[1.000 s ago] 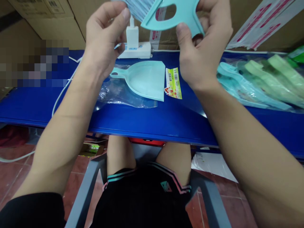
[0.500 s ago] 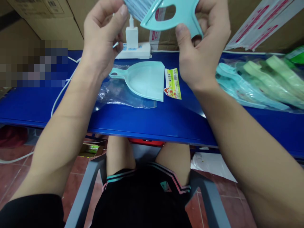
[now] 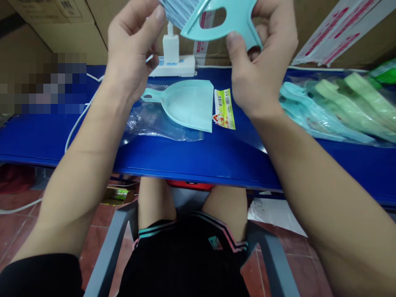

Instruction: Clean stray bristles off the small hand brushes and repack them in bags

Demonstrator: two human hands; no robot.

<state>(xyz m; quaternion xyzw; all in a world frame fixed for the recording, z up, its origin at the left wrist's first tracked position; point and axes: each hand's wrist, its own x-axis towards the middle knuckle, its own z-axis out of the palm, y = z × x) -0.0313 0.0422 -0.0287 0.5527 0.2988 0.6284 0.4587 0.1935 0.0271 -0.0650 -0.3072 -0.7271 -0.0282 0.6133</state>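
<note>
A light-blue hand brush is raised above the table at the top of the view, its upper part cut off by the frame. My right hand is closed round its handle, thumb on the near face. Thumb and fingers of my left hand pinch the ends of the grey-blue bristles. Below, a matching dustpan lies on the blue table, its handle pointing left. Part of a clear plastic bag shows under the dustpan. Beside the pan's straight edge rests a yellow-and-white label card.
Several bagged brush-and-dustpan sets, blue ones and green ones, lie at the right. A white power strip with a plugged-in charger sits at the back, before cardboard boxes. A white cable crosses the left side.
Almost nothing differs. Both hands and the brush have shifted very slightly to the left, together with the whole view; the grip is the same.
</note>
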